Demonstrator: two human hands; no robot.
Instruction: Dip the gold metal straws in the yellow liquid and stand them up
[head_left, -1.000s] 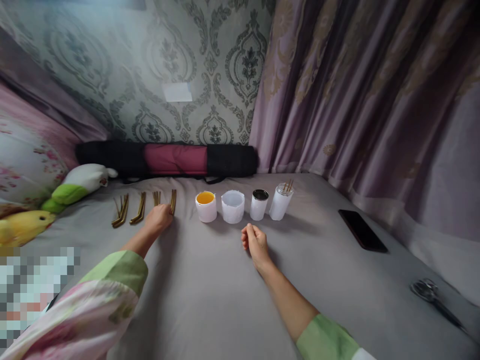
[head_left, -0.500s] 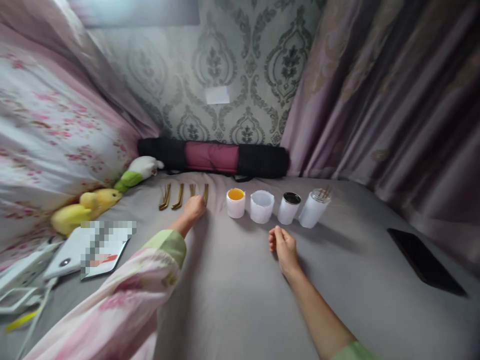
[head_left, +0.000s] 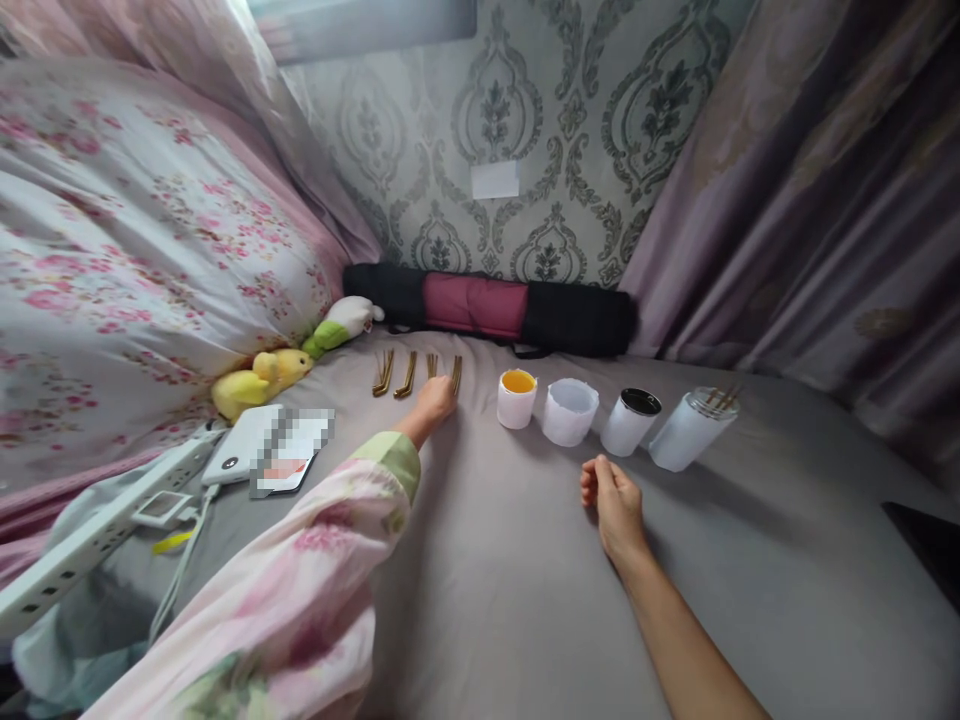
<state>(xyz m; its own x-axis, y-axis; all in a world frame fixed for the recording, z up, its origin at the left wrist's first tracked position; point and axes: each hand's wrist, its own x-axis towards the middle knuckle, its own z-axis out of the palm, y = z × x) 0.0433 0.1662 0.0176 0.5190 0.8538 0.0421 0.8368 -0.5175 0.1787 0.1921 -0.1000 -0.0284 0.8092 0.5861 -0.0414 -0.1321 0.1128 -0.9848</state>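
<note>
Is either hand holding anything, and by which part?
Left hand covers the near ends of the rightmost gold straws; whether it grips them cannot be told. Right hand is curled shut, with nothing visible in it.

head view looks down across the bed point(head_left: 487, 580).

So the gold straws point(head_left: 395, 374) are metal-looking and shiny, lying flat on the grey bed point(head_left: 480, 580) in a row of four little bunches. The left two bunches show bent tips at the near end, kinked leftward. The right two sit partly under the left hand point(head_left: 435, 400), so their lower ends are hidden.
</note>
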